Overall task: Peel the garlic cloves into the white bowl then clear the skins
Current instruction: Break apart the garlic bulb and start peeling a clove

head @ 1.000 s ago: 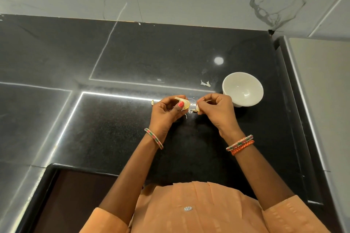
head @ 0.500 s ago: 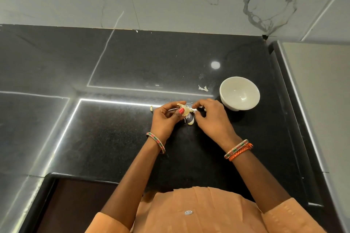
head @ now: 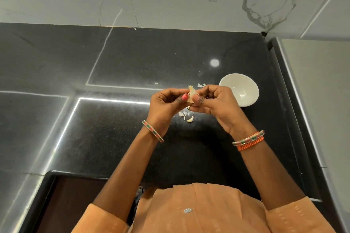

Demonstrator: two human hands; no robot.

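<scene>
Both hands, left hand (head: 166, 104) and right hand (head: 214, 102), pinch one garlic clove (head: 191, 94) together above the counter (head: 117, 134), probably for thumbnail leverage on the skin, white bowl (head: 239, 89) handy just right.

Garlic clove (head: 191, 95) pinched between left hand (head: 166, 104) and right hand (head: 216, 102), left of white bowl (head: 239, 90); loose clove (head: 190, 118) and skins (head: 201, 85) on black counter (head: 117, 58) nearby.
</scene>
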